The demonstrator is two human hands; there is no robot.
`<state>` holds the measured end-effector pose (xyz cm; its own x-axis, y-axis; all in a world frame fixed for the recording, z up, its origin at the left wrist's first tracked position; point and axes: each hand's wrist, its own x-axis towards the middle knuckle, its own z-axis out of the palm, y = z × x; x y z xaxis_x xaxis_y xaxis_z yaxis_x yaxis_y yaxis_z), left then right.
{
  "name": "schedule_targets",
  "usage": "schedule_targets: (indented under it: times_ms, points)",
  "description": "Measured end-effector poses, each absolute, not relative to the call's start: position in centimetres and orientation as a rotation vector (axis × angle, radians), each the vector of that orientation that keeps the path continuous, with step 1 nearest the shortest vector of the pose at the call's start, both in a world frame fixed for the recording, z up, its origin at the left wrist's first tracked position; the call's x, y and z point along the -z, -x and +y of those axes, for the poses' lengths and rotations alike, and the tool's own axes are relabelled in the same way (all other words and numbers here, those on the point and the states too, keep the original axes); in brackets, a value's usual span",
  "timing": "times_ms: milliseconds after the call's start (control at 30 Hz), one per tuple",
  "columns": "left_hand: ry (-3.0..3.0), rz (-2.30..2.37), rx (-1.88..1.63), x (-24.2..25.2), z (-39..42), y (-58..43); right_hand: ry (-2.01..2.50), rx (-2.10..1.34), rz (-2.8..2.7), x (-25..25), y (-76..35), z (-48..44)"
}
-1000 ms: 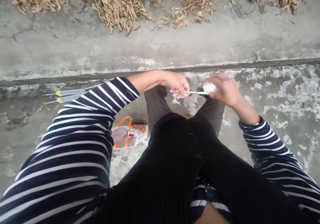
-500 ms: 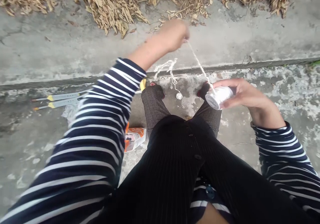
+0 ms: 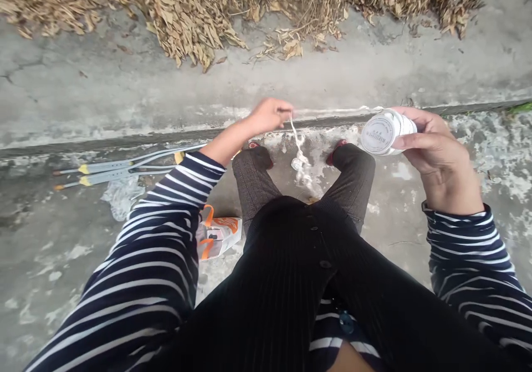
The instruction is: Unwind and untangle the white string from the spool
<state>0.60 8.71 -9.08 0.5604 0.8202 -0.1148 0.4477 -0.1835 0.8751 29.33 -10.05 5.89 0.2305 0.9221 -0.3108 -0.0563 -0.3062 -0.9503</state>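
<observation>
A white cord (image 3: 332, 111) runs nearly level from my left hand to a white spool. Pinched in the fingers of my left hand (image 3: 270, 115) is that cord, and a loose length of it dangles below. The spool (image 3: 380, 132), its round printed label facing me, sits in the grip of my right hand (image 3: 436, 144), with thumb on the near side and fingers behind. Beneath the dangling part, tangled cord and a small round white piece (image 3: 297, 164) show between my feet; whether they touch the ground I cannot tell.
Dry leaves (image 3: 195, 17) hang over the low concrete ledge (image 3: 124, 100) ahead. On the ground at left lie grey poles with yellow fittings (image 3: 106, 173) and a clear plastic bag (image 3: 121, 197). A bag with orange handles (image 3: 224, 232) stands beside my left leg.
My left hand has come down and slightly left, so the cord is now longer and nearly level. My right hand has raised the spool and turned its label toward me.
</observation>
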Motion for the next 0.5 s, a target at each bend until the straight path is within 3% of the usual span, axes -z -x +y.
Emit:
schedule_targets:
  times_ms: [100, 200, 400, 500]
  points:
    - [-1.769, 1.170, -0.734, 6.7, 12.3, -4.1, 1.498, -1.259, -0.892, -6.9, -28.3, -9.9]
    - [-1.694, 1.110, -0.804, 5.2, 10.9, -9.5, 1.490, -1.203, -0.971, -8.6, -27.9, -10.2]
    - [-1.788, 0.526, -0.051, 5.6, 3.4, -8.5, 1.503, -1.027, -1.040, -10.1, -29.4, -10.9]
    - [-1.762, 0.647, -0.066, 5.4, 4.3, -3.0, 1.550, -1.087, -0.983, -9.4, -30.1, -10.7]
